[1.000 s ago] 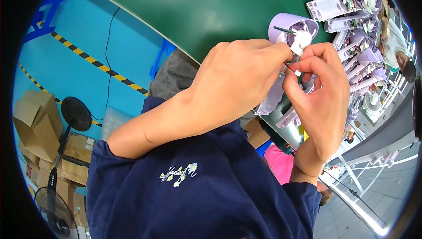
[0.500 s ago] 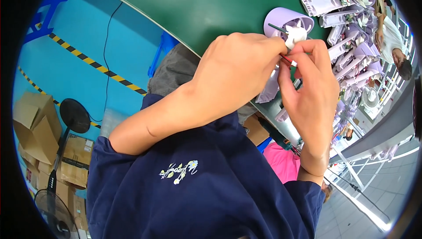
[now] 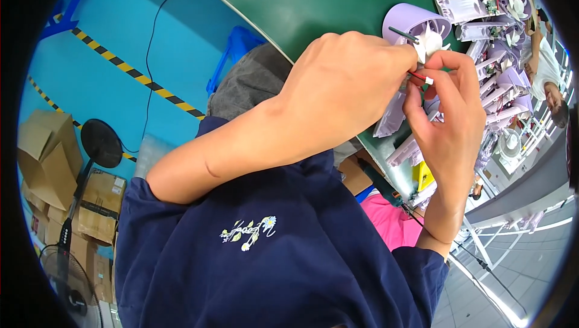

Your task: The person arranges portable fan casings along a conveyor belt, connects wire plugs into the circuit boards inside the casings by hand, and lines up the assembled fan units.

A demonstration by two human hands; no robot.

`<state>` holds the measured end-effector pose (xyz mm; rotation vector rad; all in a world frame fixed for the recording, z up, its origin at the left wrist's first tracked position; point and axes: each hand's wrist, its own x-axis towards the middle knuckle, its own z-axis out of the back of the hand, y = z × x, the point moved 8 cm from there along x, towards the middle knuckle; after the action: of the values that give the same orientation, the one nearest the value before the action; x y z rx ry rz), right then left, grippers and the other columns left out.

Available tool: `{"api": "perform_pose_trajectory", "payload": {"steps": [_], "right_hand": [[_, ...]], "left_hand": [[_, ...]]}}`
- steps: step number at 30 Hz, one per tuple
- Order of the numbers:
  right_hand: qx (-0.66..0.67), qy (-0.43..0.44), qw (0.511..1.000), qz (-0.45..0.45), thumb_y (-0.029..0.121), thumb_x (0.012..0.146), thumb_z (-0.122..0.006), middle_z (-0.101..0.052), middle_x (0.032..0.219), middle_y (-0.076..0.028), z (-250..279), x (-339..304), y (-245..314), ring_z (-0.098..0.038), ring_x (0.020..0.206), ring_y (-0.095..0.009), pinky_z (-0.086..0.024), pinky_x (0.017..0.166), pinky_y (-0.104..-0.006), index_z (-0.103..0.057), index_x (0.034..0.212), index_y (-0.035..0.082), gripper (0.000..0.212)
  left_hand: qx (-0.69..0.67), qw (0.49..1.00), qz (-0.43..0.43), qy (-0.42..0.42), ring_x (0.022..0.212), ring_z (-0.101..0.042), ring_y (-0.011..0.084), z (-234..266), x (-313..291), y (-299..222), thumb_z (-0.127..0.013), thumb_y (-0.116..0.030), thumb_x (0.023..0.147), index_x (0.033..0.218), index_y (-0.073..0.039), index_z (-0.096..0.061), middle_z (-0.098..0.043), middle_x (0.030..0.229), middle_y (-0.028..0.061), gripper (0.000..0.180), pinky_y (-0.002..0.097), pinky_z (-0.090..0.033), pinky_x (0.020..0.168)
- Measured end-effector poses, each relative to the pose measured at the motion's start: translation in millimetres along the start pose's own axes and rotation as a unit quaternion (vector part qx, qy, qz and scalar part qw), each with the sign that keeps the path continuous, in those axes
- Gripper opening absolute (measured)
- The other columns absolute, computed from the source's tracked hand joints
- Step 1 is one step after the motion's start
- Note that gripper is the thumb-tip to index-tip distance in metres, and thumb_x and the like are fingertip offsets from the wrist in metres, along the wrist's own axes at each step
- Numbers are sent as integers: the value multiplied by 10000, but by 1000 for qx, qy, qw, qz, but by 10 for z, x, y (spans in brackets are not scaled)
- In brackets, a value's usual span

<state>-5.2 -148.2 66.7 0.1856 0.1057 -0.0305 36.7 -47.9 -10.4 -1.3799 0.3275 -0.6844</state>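
Note:
My left hand (image 3: 353, 89) is closed, palm down, with its fingertips pinched at a short lead of red and black wires (image 3: 418, 76). A small white plug (image 3: 429, 80) at the end of the lead lies over the fingers of my right hand (image 3: 452, 108). That hand is curled, its thumb and fingertips closed at the same lead. Just beyond both hands, a pale purple round housing (image 3: 401, 19) lies on its side, holding a white fan blade (image 3: 430, 43). A thin dark rod (image 3: 403, 35) sticks out across its opening. My fingers partly hide a flat purple part (image 3: 391, 114) below.
The green table (image 3: 313, 2) spreads ahead. Several purple housings with circuit boards (image 3: 479, 5) crowd its right side. A dark power screwdriver (image 3: 380, 182) and a yellow object (image 3: 424, 176) are near the table edge. Cardboard boxes (image 3: 51, 159) and a fan (image 3: 101, 144) stand left; another person (image 3: 540, 56) is at right.
The view has shifted, so hands, housing and table appear farther right. Both hands stay pinched at the wires, in much the same place beside the housing. The yellow object has come into view.

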Motion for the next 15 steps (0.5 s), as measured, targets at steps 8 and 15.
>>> {"api": "perform_pose_trajectory", "payload": {"steps": [8,15], "right_hand": [[-5,-6,999,34,-20,793,-736,-609,1076,-64,33,-8,61,-662,786,-252,-528,632,-364,-636,919,9,164],[45,14,999,15,-17,812,-754,-595,1116,-110,-42,-17,-90,-647,888,-282,-533,752,-365,-647,1000,6,218]], "left_hand": [[27,1000,-3,-11,636,-689,283,-1,12,-54,-736,-41,872,997,-58,-739,-723,816,107,126,354,-529,567],[9,1000,6,-22,765,-772,235,22,6,11,-714,-34,925,1070,-32,-744,-773,920,123,149,310,-630,624]]}}
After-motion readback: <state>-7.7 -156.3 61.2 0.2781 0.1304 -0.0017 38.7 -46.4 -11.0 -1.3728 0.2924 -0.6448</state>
